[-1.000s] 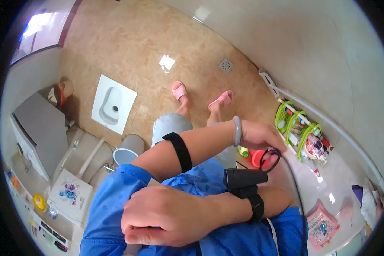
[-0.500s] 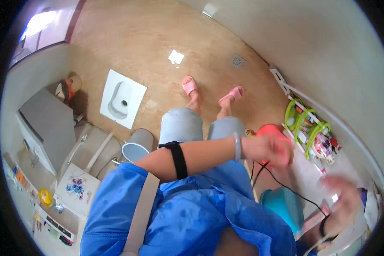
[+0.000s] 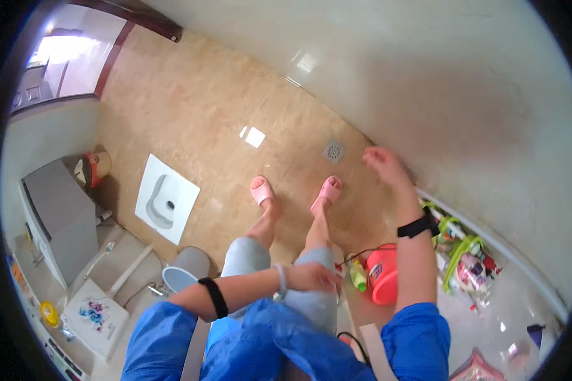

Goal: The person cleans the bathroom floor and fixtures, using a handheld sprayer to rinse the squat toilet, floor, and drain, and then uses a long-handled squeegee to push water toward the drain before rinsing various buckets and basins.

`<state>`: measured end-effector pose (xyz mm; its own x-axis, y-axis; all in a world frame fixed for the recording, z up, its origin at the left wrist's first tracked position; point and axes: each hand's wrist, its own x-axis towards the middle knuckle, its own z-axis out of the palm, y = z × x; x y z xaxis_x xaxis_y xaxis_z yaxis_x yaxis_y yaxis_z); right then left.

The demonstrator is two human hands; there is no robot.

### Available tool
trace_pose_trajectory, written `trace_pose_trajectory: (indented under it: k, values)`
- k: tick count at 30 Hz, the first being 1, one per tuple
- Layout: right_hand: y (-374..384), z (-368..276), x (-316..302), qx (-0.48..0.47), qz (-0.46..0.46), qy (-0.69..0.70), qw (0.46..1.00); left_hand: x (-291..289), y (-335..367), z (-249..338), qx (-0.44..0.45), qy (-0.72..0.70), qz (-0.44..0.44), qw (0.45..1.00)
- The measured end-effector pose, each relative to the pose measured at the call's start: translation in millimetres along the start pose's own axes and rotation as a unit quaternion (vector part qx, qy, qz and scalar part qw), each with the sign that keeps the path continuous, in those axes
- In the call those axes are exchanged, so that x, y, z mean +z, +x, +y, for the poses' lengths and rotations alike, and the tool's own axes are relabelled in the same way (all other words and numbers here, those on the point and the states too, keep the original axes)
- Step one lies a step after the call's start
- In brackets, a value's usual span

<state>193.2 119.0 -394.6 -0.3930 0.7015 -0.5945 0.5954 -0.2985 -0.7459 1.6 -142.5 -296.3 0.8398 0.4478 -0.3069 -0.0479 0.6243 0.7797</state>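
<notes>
My left hand (image 3: 313, 278) crosses in front of my grey shorts (image 3: 245, 254), above my right thigh. Its fingers are curled in, and whatever may be inside them is hidden. Close by its fingertips runs a thin dark cable (image 3: 356, 254), but I cannot tell whether the two touch. My right arm reaches out toward the wall on the right. At its end, my right hand (image 3: 388, 166) hangs with loosely bent fingers and nothing visible in them. A red bucket (image 3: 382, 279) stands between my two forearms, beside a yellow-green bottle (image 3: 358, 276).
A squat toilet (image 3: 167, 198) is set in the tan floor at left, with a grey bucket (image 3: 190, 261) near it. A floor drain (image 3: 333, 151) lies ahead. Green baskets (image 3: 464, 254) of toiletries line the right side. A washing machine (image 3: 63, 216) stands at far left.
The view has tilted so more floor and wall show ahead. My right hand has swung from the lower right up toward the wall. My left hand has drawn back left; the teal bucket has left view.
</notes>
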Motion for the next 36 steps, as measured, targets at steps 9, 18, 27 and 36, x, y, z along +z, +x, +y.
trace_pose_trajectory:
  k: [9,18,27,36]
  values:
    - [117,290,115,0.127,-0.003,-0.266,0.955,-192,64,-222,-0.112,-0.077,0.595,0.792]
    - [238,423,208,0.136,0.194,-0.232,0.944,-141,51,-230,-0.161,-0.166,0.366,0.901]
    - [269,432,216,0.287,0.231,-0.173,0.913,-191,28,-264,-0.149,-0.252,0.44,0.849]
    - [239,428,257,0.141,0.274,-0.288,0.907,-190,13,-302,-0.216,-0.339,0.464,0.789]
